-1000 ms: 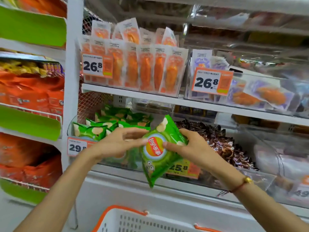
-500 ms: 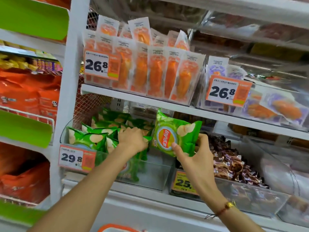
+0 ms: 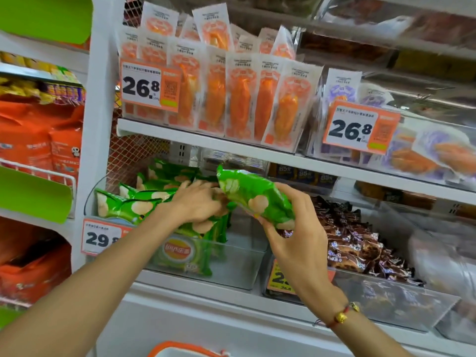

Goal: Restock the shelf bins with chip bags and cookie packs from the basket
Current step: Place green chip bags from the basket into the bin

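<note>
Hands meet over a clear shelf bin of green chip bags. The right hand pinches one green chip bag by its lower end, thumb under and fingers curled over its top, holding it tilted above the bin's open right half, its upper end touching the left hand. A red cord bracelet with gold beads circles the right wrist. The left hand lies with fingers spread and fairly straight on the stacked chip bags that fill the bin's left side, pressing against them; it grips nothing. At the bin's front, one bag stands upright with its logo facing out behind the clear wall. A price tag reading 29 hangs at the bin's left front corner, partly covered by the left forearm. Just right of this bin, a second clear bin holds brown cookie packs heaped toward the back. On the shelf above, upright packs with orange contents stand in a row behind a 26.8 tag, with purple-printed packs beside them. The orange rim of the basket shows at the bottom edge, below the shelf.
</note>
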Demonstrator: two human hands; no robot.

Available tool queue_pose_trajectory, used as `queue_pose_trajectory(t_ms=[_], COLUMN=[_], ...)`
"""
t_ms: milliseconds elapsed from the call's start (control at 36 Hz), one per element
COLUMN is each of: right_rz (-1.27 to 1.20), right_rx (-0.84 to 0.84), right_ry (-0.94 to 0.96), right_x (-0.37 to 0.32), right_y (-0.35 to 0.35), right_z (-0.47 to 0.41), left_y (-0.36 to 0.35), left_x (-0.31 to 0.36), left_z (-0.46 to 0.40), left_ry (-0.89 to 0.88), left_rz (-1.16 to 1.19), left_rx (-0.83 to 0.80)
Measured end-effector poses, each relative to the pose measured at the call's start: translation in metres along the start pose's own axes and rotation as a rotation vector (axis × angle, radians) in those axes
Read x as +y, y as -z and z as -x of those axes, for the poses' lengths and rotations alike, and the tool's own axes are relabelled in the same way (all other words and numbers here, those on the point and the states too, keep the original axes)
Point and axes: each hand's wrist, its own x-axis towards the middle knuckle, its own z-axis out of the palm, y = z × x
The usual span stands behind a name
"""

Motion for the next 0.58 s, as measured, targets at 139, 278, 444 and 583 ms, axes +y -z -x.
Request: queue_pose_trajectory(t_ms=[139,278,444,583], right_rz=[0.178,0.379,0.684,0.822], right_rx=[-0.021,-0.098,-0.191,-0.352], right_ry=[0.142,0.19,0.164,0.043], right_x=[0.007,0.008,0.001,-0.006], right_y=[-0.007,-0.015,-0.043,-0.067], right_z=[-0.005,-0.01,-0.027,-0.049], left_y=[-0.005,-0.016,-0.024,-0.024], left_x=[-0.01,-0.012,-0.01,-0.01], left_z=[-0.009,-0.014,-0.017,-0.021], left_ry=[0.014,0.027,0.069,0.102], left_rz=[-0.094,-0.187,-0.203,-0.214], left_rx=[-0.075,-0.039,-0.047,-0.082])
